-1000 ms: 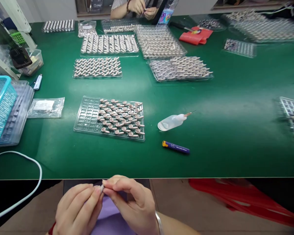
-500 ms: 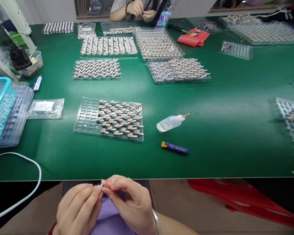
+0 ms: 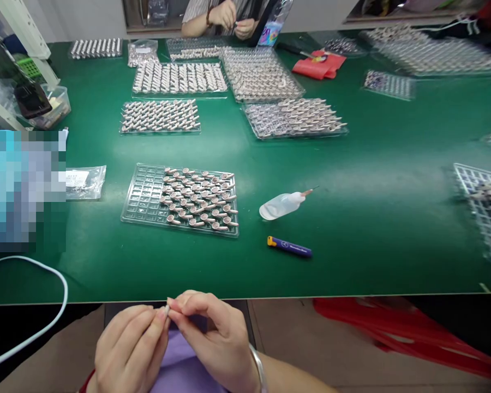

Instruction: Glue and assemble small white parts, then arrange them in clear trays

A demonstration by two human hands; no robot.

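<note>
Over my lap, just in front of the table edge, my left hand (image 3: 131, 345) and my right hand (image 3: 216, 334) meet fingertip to fingertip. Both pinch one small whitish piece (image 3: 167, 309); the fingers cover most of it, so its kind cannot be made out. Beyond them on the green table lies a clear plastic tray (image 3: 141, 204), its right part filled with rows of small pipe-shaped pieces (image 3: 204, 197). To the right of that tray rest a squeeze bottle with a needle tip (image 3: 282, 206) and a dark blue and yellow lighter-like stick (image 3: 289, 246).
Further back stand more filled trays (image 3: 159, 116), (image 3: 294, 117) and a red cloth-like piece (image 3: 319, 66). A co-worker's hands (image 3: 233, 19) are at the far edge. At left are a clear packet (image 3: 85, 183) and a white cable (image 3: 63, 284); another tray (image 3: 480, 218) lies right.
The view has shifted slightly, moving table items a little left in the picture. My hands keep the same pinch on the small piece. The basket area at left is now pixelated.
</note>
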